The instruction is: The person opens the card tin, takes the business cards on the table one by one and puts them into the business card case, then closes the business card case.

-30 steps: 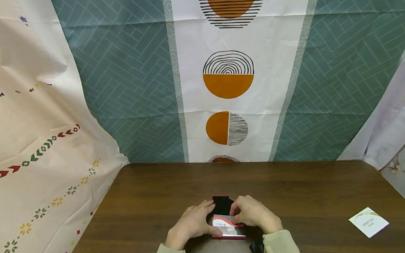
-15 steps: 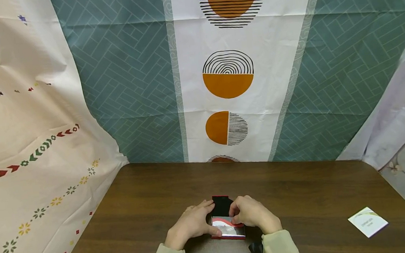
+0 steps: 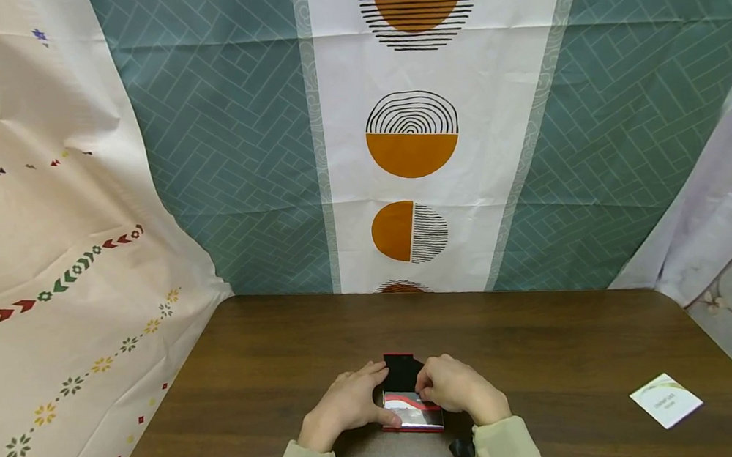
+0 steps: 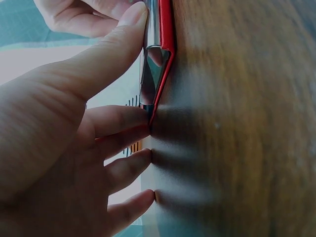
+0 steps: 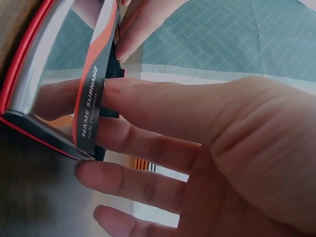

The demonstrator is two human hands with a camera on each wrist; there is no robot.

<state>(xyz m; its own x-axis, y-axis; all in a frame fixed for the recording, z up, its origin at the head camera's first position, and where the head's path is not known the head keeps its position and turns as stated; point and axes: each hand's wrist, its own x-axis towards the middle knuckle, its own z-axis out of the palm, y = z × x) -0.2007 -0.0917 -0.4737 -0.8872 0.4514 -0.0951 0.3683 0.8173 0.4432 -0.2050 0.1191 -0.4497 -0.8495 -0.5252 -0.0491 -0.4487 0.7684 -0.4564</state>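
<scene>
A red-edged business card case [image 3: 418, 423] with a shiny metal body lies on the table in front of the person, its black inner lid [image 3: 399, 371] folded back on the far side. The left hand [image 3: 348, 404] steadies it: the thumb presses the metal body and the index fingertip touches near the hinge, while other fingertips rest on the table. A red, white and dark business card [image 5: 90, 111], printed "NAME SURNAME", stands tilted at the case's opening. The right hand [image 3: 458, 387] pinches the card with thumb and index finger; its remaining fingers are spread beside the case.
A white square card [image 3: 666, 401] lies at the right of the brown wooden table [image 3: 284, 339]. Patterned cloths hang behind the table and along its left, and a pale cloth [image 3: 719, 180] borders the right edge.
The card in the case has slid slightly and changed tilt, so less of its white part shows. The right fingers shifted a little; the left hand and case stay put.
</scene>
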